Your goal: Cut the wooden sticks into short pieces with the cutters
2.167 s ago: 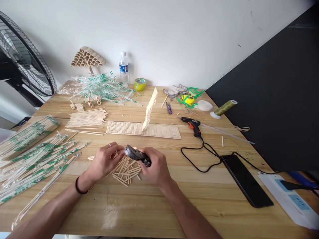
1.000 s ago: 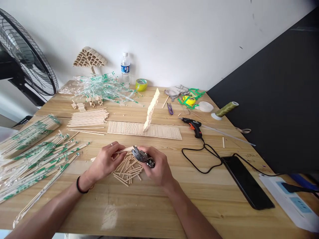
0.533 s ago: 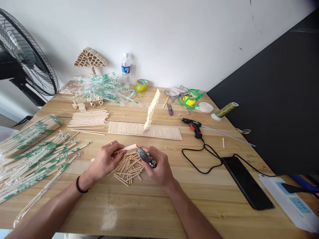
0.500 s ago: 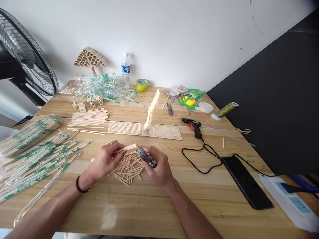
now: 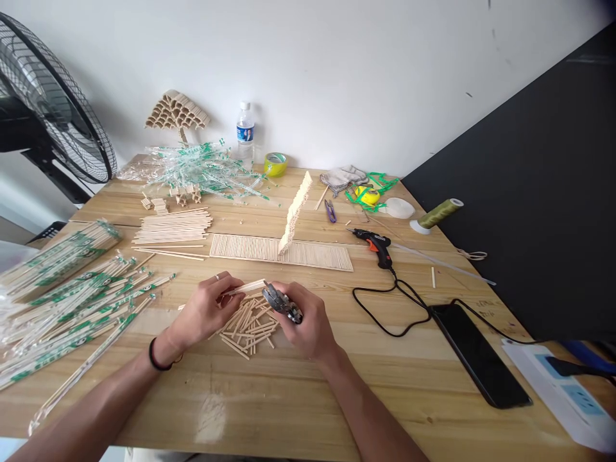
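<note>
My left hand point(image 5: 212, 307) pinches a few thin wooden sticks point(image 5: 250, 286) that point to the right. Closed around a pair of dark metal pliers or cutters point(image 5: 279, 303) is my right hand point(image 5: 308, 321); the tool's jaws meet the right end of the sticks, though whether they bite cannot be made out. Under both hands lies a loose pile of short cut sticks point(image 5: 250, 327). Just beyond stands a strip of side-by-side sticks point(image 5: 322, 255), with an upright stick-built piece point(image 5: 293, 212) rising from its middle.
A black glue gun point(image 5: 373, 240) with its cable, a phone point(image 5: 481, 356) and a power strip point(image 5: 563, 391) lie to the right. Wrapped chopsticks point(image 5: 62, 308) cover the left side. Behind are long sticks point(image 5: 173, 226), plastic wrappers point(image 5: 197, 170), a bottle point(image 5: 245, 131) and purple snips point(image 5: 330, 211).
The view has shifted very slightly. The tool's jaws sit a touch further left against the sticks; both hands keep their holds.
</note>
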